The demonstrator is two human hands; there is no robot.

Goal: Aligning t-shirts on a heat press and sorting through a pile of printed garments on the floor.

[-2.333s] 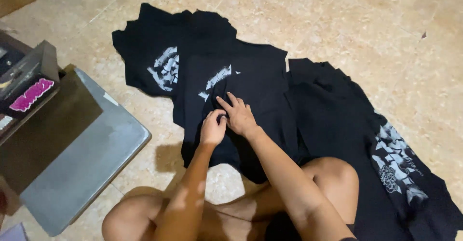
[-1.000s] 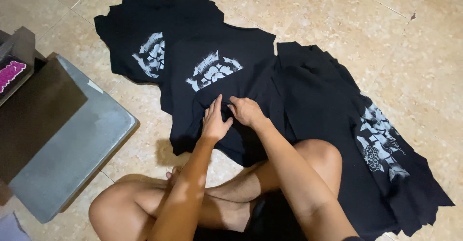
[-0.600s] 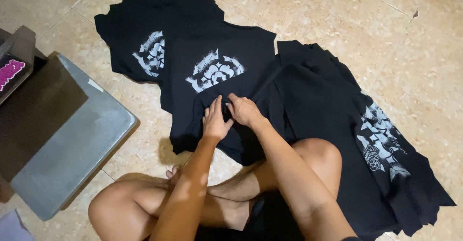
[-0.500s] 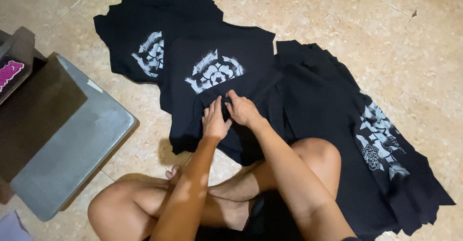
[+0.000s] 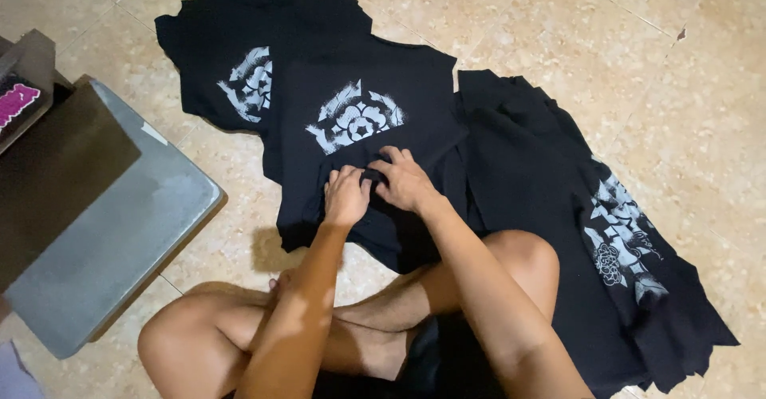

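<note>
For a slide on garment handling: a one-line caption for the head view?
Left hand and right hand press on black printed T-shirt on tiled floor.

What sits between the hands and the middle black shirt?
Nothing visible. The left hand and right hand already rest directly on the middle black shirt, just below its white print.

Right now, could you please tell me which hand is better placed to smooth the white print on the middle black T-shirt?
Probably the right hand: its fingertips lie just under the white print on the middle black T-shirt. The left hand rests a little lower on the same fabric, slightly farther from the design.
</note>
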